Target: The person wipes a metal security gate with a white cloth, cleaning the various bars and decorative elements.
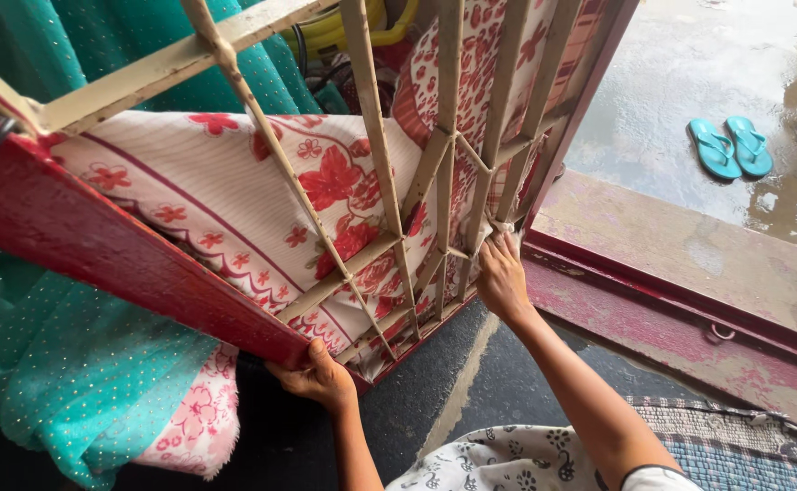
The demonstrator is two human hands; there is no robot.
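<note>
Gripping red frame (pixel 99 245): left hand (pixel 315 375); right hand (pixel 502 277) pinching floral cloth (pixel 235 195).

Red frame (pixel 99 245) under left-hand fingers (pixel 303 359) looked like glossy painted wood, paint worn. Cream grille bars (pixel 376 136) above: matt painted metal, chipped. Floral cloth (pixel 226 195) at right-hand fingers (pixel 498 250) was thin woven cotton. Teal fabric (pixel 62 373) had sparkly dots. Floor (pixel 689 64) beyond was wet, shiny concrete.

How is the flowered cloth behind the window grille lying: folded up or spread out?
Spread out: the flowered cloth drapes broadly behind the grille; the right hand touches its edge.
</note>
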